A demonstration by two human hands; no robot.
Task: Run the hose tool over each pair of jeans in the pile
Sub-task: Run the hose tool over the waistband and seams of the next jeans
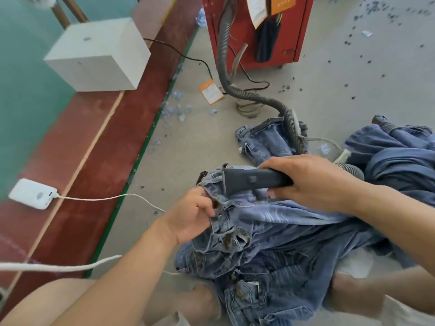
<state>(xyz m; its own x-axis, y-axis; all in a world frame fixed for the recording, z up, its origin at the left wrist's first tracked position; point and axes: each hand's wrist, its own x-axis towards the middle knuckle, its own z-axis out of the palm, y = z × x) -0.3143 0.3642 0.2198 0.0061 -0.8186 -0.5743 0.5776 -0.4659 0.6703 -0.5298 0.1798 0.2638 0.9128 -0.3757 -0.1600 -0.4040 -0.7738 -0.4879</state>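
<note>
A pile of blue jeans lies on the grey floor in front of me and over my legs. My right hand grips the dark grey hose tool, whose flat nozzle rests on the waistband of the top pair. My left hand pinches the waistband edge of that same pair just below the nozzle. A ribbed grey hose runs from the tool across the floor to a red machine. More jeans lie at the right and another pair lies under the hose.
A red-brown ledge runs along the left with a white box and a white power bank with its cable on it. An orange tag, black cables and scattered lint lie on the floor.
</note>
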